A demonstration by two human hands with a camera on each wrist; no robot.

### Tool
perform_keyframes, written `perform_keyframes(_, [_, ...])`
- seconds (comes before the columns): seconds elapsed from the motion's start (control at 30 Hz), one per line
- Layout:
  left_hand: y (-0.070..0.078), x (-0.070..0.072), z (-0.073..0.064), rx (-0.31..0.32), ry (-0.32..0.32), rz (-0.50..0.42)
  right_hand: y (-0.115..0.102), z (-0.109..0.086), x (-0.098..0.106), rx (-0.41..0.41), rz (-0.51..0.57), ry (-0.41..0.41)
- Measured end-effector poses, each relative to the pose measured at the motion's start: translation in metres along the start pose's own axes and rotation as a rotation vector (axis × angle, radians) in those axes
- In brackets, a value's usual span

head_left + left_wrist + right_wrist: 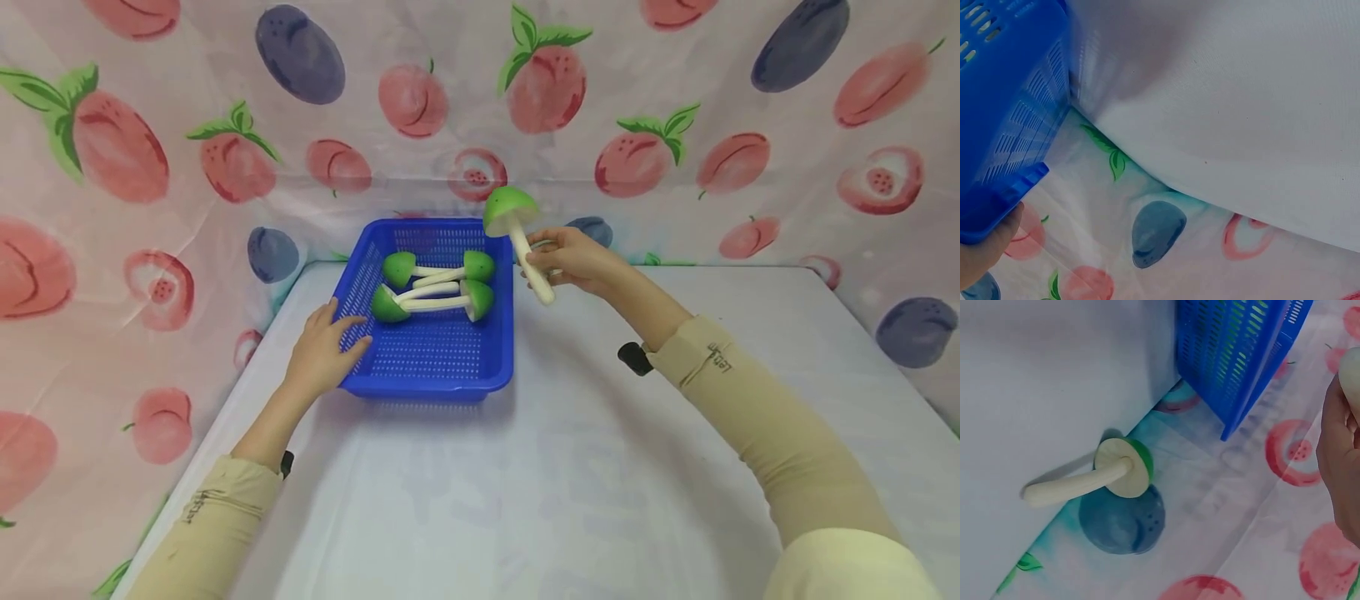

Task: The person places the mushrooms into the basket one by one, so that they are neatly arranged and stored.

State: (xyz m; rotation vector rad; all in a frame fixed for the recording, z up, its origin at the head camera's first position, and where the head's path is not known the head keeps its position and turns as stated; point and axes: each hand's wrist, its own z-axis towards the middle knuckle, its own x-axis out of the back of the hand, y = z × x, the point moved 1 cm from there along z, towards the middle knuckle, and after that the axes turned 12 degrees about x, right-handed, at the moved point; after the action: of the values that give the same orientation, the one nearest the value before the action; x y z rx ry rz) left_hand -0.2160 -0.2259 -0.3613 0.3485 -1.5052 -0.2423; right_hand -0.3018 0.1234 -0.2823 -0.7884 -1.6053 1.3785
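A toy mushroom (510, 212) with a green cap and cream stem is in my right hand (581, 258), just beyond the basket's right side. The fingers pinch its stem, cap up and tilted left. At the right wrist view's edge, only part of that hand (1338, 462) and a pale piece show. My left hand (321, 350) grips the left rim of the blue plastic basket (427, 385). Thumb and index finger reach inside; another finger (997, 247) lies outside under the rim. Several similar mushrooms (476, 298) lie in the basket's back half.
Another green-capped mushroom (1125, 469) lies near the table's back edge in the right wrist view; the head view does not show it. A white-covered table (450, 500) bears the basket. Behind and to the left hangs a fruit-patterned cloth (420, 167).
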Motion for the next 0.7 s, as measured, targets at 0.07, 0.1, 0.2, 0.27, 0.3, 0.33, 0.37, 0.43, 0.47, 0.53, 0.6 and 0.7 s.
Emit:
perform_keyframes(0.07, [0.000,0.001,0.000,0.002,0.000,0.007,-0.006,0.004,-0.004,0.001,-0.015,-0.016])
perform_keyframes(0.1, [0.000,0.001,0.000,0.004,-0.002,0.008,-0.008,0.005,-0.006,0.002,-0.021,-0.022])
perform_keyframes(0.2, [0.000,0.000,0.000,0.002,-0.007,0.007,-0.016,0.010,-0.012,-0.003,-0.050,-0.045])
perform_keyframes(0.27, [0.001,-0.001,0.000,-0.001,-0.008,0.003,-0.021,0.013,-0.016,-0.011,-0.080,-0.063])
perform_keyframes(0.3, [0.000,-0.001,-0.001,-0.003,-0.008,0.003,-0.023,0.014,-0.018,-0.013,-0.097,-0.073])
perform_keyframes(0.33, [0.000,-0.002,-0.001,-0.003,-0.006,0.004,-0.025,0.016,-0.020,-0.016,-0.116,-0.084])
perform_keyframes(0.37, [0.000,-0.002,-0.001,-0.004,-0.005,0.006,-0.027,0.017,-0.022,-0.016,-0.131,-0.095])
perform_keyframes(0.43, [-0.001,-0.002,-0.002,-0.003,-0.003,0.008,-0.031,0.021,-0.026,-0.015,-0.150,-0.120])
perform_keyframes(0.47, [-0.002,-0.002,-0.002,-0.001,-0.004,0.011,-0.033,0.023,-0.028,-0.011,-0.159,-0.133])
perform_keyframes(0.53, [-0.002,-0.001,-0.002,0.004,-0.007,0.015,-0.037,0.027,-0.031,-0.014,-0.164,-0.156])
perform_keyframes(0.6, [-0.001,-0.001,-0.002,0.004,-0.008,0.016,-0.041,0.031,-0.034,-0.009,-0.170,-0.174])
perform_keyframes(0.7, [0.001,-0.002,0.000,0.001,-0.007,0.012,-0.047,0.036,-0.038,-0.001,-0.182,-0.185])
